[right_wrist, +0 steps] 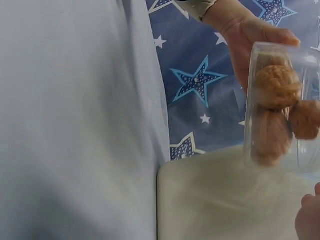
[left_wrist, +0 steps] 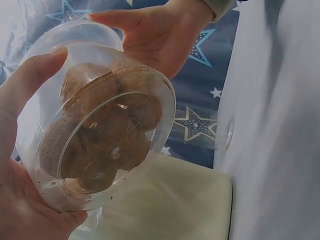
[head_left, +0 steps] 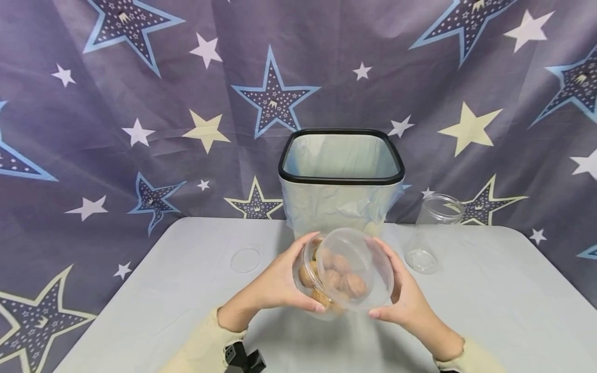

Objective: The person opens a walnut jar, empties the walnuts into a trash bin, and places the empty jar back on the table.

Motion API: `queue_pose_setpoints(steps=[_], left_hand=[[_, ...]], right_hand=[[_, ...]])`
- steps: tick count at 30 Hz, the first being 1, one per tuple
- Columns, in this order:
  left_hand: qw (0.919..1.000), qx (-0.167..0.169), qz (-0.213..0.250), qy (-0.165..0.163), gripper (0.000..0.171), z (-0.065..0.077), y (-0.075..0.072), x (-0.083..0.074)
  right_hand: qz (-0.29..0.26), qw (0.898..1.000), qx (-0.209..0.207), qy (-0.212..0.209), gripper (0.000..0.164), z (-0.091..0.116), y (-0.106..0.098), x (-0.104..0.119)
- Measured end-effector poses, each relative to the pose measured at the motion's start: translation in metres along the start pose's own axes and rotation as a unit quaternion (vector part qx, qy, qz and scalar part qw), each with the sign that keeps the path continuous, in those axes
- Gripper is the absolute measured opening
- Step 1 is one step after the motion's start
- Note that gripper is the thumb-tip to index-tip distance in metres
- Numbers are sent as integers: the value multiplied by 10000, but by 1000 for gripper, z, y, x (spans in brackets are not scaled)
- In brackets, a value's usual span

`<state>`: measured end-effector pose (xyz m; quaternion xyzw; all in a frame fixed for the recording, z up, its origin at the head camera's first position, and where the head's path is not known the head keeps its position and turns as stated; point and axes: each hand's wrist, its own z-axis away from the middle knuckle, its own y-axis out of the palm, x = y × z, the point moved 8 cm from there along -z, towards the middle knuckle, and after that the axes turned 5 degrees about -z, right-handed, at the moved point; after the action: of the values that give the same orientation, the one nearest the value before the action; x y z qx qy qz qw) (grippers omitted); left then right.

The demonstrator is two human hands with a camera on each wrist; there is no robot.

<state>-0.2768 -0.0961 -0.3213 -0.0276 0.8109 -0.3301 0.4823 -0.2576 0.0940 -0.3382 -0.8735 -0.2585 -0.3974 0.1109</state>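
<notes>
My left hand (head_left: 277, 285) grips a clear plastic tub (left_wrist: 167, 110), tilted over toward the right, with several walnuts (left_wrist: 107, 135) inside. Fingers and thumb wrap around its wall near the base. In my right hand (head_left: 407, 292) is a translucent round plastic bowl (head_left: 379, 269), held between thumb and fingers. The bowl is turned mouth to mouth with the tub and overlaps its rim in the head view. Several brown walnuts show through the bowl's wall. One walnut (right_wrist: 305, 120) sits near the tub's mouth in the right wrist view.
Behind the hands stands a pale bin (head_left: 342, 181) with a black rim and a bag lining. At the right of the white table (head_left: 489, 305) is a tall clear jar (head_left: 422, 261). A clear round disc (head_left: 245, 260) lies at the left. A star-patterned cloth (head_left: 163, 103) hangs behind.
</notes>
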Motion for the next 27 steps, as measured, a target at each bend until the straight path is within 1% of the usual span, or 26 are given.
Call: queue_pose_setpoints(steps=[5, 9, 16, 18, 23, 25, 27], left_hand=[[10000, -32, 27, -18, 114, 2, -2, 1], [9999, -102, 34, 61, 113, 3, -5, 3], [9995, -205, -206, 142, 113, 6, -15, 4], [9994, -202, -256, 116, 114, 8, -17, 5], [9992, -220, -322, 46, 115, 12, -23, 9], [9991, -239, -343, 32, 115, 13, -25, 11], [9991, -263, -346, 29, 114, 15, -27, 11]], right_hand=[[112, 9996, -21, -247, 102, 8, -11, 7], [149, 9991, -70, -379, 99, 14, -22, 10], [270, 9989, -382, -99, 96, 28, -39, 5], [309, 9984, -465, -45, 96, 32, -43, 4], [487, 9971, -579, -61, 96, 37, -50, 1], [598, 9962, -630, -8, 95, 39, -53, -2], [714, 9947, -728, 142, 94, 43, -57, -7]])
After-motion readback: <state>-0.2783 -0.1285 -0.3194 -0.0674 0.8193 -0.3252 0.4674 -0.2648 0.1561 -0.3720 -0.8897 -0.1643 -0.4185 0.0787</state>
